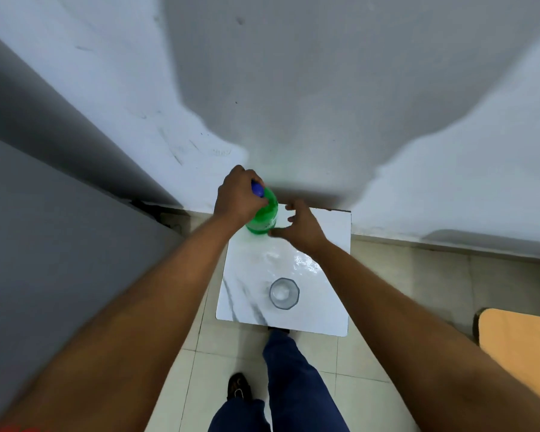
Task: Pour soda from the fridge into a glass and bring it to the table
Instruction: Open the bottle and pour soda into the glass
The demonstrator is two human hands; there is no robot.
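Soda bottle, green plastic with a blue cap (261, 212), stands at the far left edge of the white marble-patterned square table (321, 310), against the wall. Left hand (236, 196) is wrapped around its cap and neck, hiding them partly. Right hand (300, 224) hovers beside it, fingers spread. Its label is unreadable. Clear faceted drinking glass (284, 292) stands apart, near the table's front edge.

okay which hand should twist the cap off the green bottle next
Left. The left hand already wraps the blue cap of the green bottle; the open right hand sits beside the body, placed to steady it.
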